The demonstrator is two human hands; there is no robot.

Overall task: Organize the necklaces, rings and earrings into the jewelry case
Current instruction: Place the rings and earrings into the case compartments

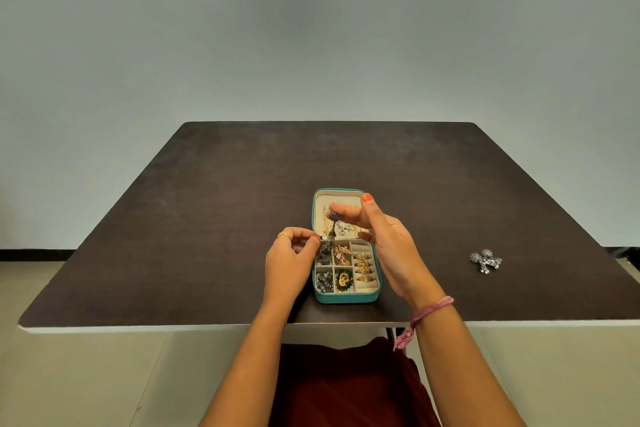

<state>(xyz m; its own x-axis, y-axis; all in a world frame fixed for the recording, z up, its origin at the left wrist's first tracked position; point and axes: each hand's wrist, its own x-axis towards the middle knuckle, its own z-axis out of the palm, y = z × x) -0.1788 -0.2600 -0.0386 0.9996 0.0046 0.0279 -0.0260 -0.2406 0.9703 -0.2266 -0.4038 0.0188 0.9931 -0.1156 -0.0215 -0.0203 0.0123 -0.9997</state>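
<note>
Our right hand [377,236] is raised over the open jewelry case [346,248], thumb and forefinger pinched on the top of a dark silver earring [333,227] that hangs down above the case's hinge line, with the other fingers spread and lifted. Our left hand [291,256] sits just beside the case's left wall, its fingers curled in with the tips together near the lower end of the hanging earring; we cannot tell whether they actually touch it. A thin ring [283,235] shows on one left finger, and a pink thread band [429,314] circles our right wrist.

The case lies near the front edge of the dark table [207,218], lid tipped back. Gold and silver chains [341,229] lie in the lid. In the tray, the left compartments hold dark silver earrings [324,279], the middle ones gold earrings [342,255] and a green-and-gold piece [344,279], and the right column holds gold rings [363,265] set in the slots.

Well apart to the right, a pair of silver earrings [486,261] rests on the table
</note>
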